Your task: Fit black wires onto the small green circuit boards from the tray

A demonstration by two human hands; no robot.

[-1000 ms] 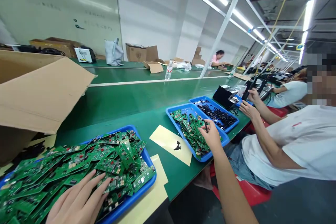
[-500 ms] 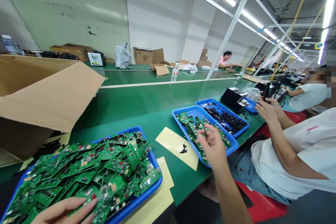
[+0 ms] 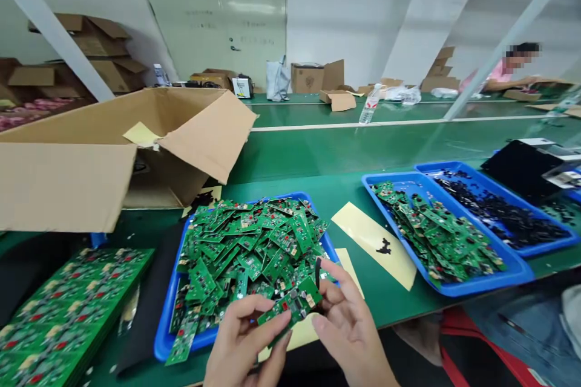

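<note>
In front of me my left hand (image 3: pixel 254 338) pinches a green circuit board (image 3: pixel 293 305) between thumb and fingers, tilted over the near edge of a blue tray (image 3: pixel 163 338). A small black strip (image 3: pixel 318 272) is at the index fingertip of my right hand (image 3: pixel 347 326), upright beside the board's right end. That hand's thumb is close to the board's lower edge. Many loose circuit boards (image 3: pixel 254 236) are heaped in the tray. On a yellow backing sheet (image 3: pixel 358 224) to the right lie some black adhesive pieces (image 3: pixel 384 247).
A second blue tray (image 3: pixel 481 287) holds more boards; another blue tray (image 3: pixel 563 242) behind it holds small black parts. Left are stacked board panels (image 3: pixel 68 314) and an open cardboard box (image 3: pixel 63 181). A bottle (image 3: pixel 370 106) stands farther back. A co-worker (image 3: pixel 512 72) sits far right.
My view has swung left. My right hand has come from beside the right tray to the board, with the black strip at its fingertip. My left hand has lifted a board off the pile.
</note>
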